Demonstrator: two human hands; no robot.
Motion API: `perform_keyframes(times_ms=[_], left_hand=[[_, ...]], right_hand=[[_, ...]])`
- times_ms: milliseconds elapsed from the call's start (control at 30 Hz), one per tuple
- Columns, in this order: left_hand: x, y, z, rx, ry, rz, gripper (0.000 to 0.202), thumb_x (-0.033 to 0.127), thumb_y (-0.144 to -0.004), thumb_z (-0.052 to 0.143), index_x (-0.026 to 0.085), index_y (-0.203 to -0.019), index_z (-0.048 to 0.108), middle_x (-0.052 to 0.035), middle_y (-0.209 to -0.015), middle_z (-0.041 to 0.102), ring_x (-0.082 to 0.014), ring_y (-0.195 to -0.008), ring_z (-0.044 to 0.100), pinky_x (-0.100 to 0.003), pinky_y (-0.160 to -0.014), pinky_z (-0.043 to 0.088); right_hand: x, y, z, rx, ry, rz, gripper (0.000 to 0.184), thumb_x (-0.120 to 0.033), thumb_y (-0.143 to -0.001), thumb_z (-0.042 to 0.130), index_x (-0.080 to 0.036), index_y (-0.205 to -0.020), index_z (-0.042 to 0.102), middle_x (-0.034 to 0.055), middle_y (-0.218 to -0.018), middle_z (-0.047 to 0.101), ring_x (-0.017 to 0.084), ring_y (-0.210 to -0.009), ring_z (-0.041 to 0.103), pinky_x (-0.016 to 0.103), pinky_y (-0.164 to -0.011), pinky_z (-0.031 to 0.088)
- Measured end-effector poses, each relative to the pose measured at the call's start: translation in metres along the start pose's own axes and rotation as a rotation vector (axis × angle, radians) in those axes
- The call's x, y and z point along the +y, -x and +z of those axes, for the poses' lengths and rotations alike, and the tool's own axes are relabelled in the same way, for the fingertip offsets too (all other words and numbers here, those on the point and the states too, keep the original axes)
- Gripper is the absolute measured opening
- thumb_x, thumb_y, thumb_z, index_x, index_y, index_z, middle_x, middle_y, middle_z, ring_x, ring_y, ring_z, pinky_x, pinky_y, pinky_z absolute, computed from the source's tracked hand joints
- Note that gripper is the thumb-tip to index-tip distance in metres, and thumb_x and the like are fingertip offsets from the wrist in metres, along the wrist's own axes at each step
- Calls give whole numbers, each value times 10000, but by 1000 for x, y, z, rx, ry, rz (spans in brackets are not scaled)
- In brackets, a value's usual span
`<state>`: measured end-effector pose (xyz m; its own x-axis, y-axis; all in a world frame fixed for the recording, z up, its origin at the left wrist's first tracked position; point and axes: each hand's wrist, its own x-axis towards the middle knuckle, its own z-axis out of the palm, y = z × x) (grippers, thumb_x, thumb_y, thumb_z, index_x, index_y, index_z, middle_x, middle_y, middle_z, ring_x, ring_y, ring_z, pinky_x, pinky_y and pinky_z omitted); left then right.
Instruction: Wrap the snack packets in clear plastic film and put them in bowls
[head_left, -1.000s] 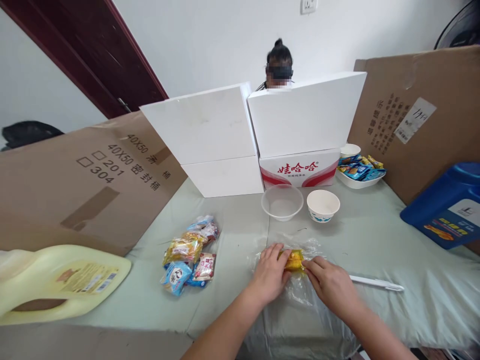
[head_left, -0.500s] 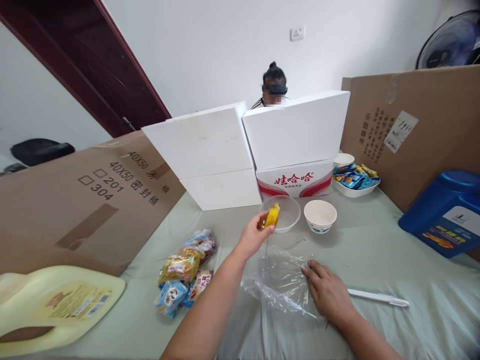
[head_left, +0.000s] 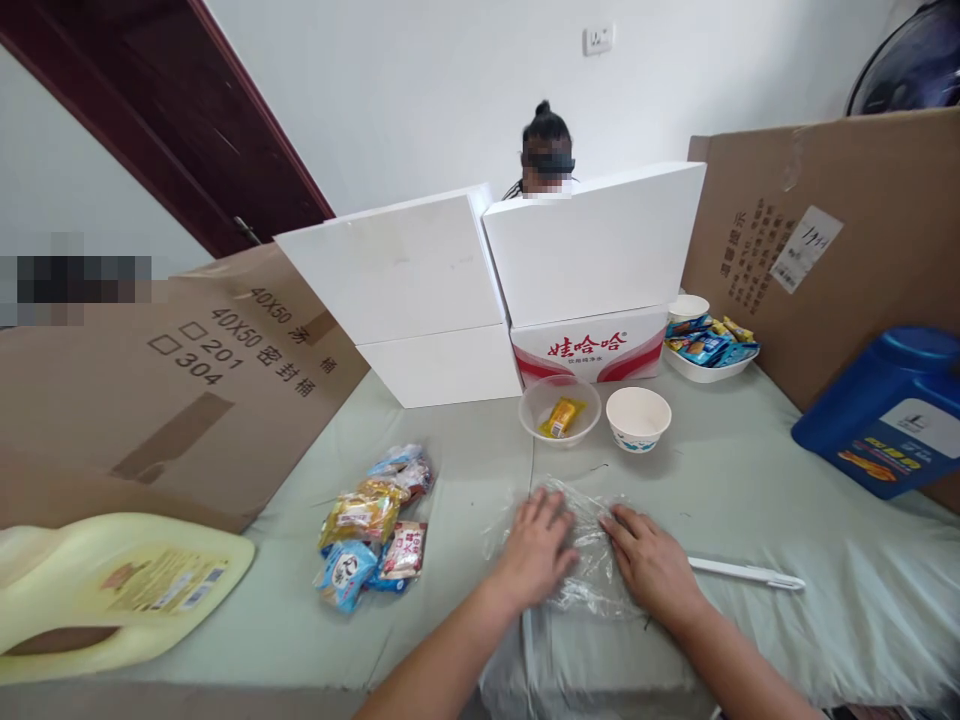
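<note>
One head-worn camera looks forward and down, close over the desk [head_left: 469,490], facing the far wall [head_left: 420,100].

Film [head_left: 594,590], packets [head_left: 358,512], bowls [head_left: 638,425] on tablecloth [head_left: 476,470].

We see the left hand [head_left: 541,548] spread palm down over a crumpled clear film [head_left: 596,572], with the right hand [head_left: 651,562] at its right side, though we cannot quite tell whether those fingertips pinch or merely rest. Beyond them we find a yellow packet [head_left: 562,417] inside a clear bowl [head_left: 531,405], beside a white bowl [head_left: 639,408]; wrapped snacks [head_left: 364,515] lie left, a white stick [head_left: 742,573] right.
</note>
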<state>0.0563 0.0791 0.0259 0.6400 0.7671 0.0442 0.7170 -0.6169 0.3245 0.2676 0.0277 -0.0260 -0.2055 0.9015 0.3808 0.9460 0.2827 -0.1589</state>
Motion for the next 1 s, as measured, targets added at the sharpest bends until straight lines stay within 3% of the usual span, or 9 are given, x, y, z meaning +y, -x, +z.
perform_keyframes(times_ms=[100, 267, 367, 433, 567, 633, 733, 833, 1000], left_hand=[[-36, 17, 2, 110, -133, -302, 430, 300, -902, 525, 158, -1308, 539, -157, -1428, 465, -336, -1362, 357, -533, -1077, 340], [-44, 37, -10, 146, -134, -186, 370, 230, -867, 555, 176, -1232, 588, -119, -1353, 546, -303, -1322, 421, -499, -1094, 340], [-21, 25, -13, 51, -86, -143, 495, 284, -839, 615, 182, -1315, 531, -121, -1417, 494, -310, -1357, 383, -508, -1120, 301], [-10, 14, -12, -80, -48, -86, 747, 397, -764, 704, 194, -1422, 415, -129, -1512, 369, -344, -1421, 260, -552, -1143, 231], [-24, 11, -9, -279, -12, 14, 1017, 544, -621, 794, 301, -1480, 307, -95, -1595, 147, -397, -1454, 57, -645, -1130, 100], [-46, 24, -11, -238, -30, -71, 951, 537, -661, 775, 314, -1471, 328, -96, -1598, 134, -414, -1450, 20, -671, -1114, 91], [-76, 50, -19, -30, -53, -244, 639, 444, -856, 610, 222, -1425, 421, -140, -1562, 254, -400, -1452, 78, -657, -1111, 150], [-80, 73, -28, 112, 12, -140, 484, 393, -919, 524, 172, -1348, 494, -152, -1490, 383, -341, -1440, 193, -576, -1131, 231], [-52, 89, -36, -38, 141, 122, 714, 357, -724, 773, 227, -1357, 471, -104, -1357, 529, -320, -1373, 333, -523, -1117, 320]], right_hand=[[-3, 8, -11, -59, -2, -3, 348, -160, -896, 451, -191, -1188, 638, 108, -1248, 620, 214, -941, 637, 353, -822, 525], [-27, 4, -41, -80, -105, 56, 291, -219, -934, 440, -209, -1145, 639, 89, -1123, 658, 205, -901, 634, 344, -786, 511], [-44, -24, -41, -92, -152, -21, 276, -204, -931, 458, -221, -1129, 649, 74, -1070, 679, 214, -976, 608, 367, -873, 478], [-46, -42, -29, -144, -147, -71, 318, -214, -913, 497, -216, -1204, 624, 84, -1200, 648, 234, -1130, 559, 398, -979, 425], [-29, -46, 3, -234, -13, 69, 638, -460, -856, 572, -174, -1412, 450, 138, -1490, 395, 365, -1396, 276, 592, -1097, 232], [-18, -33, 12, -216, 64, 212, 717, -548, -836, 558, -164, -1428, 431, 154, -1517, 338, 427, -1410, 199, 678, -1076, 157], [-6, -9, 3, -180, 81, 289, 688, -569, -855, 520, -132, -1386, 487, 184, -1490, 375, 446, -1394, 227, 690, -1071, 158], [-2, 8, -25, -178, -75, 170, 600, -546, -914, 444, -151, -1359, 515, 158, -1464, 427, 351, -1399, 287, 588, -1114, 232], [-7, 33, -64, -415, -392, -149, 774, -608, -782, 626, -245, -1432, 416, 103, -1498, 391, 300, -1426, 249, 529, -1150, 236]])
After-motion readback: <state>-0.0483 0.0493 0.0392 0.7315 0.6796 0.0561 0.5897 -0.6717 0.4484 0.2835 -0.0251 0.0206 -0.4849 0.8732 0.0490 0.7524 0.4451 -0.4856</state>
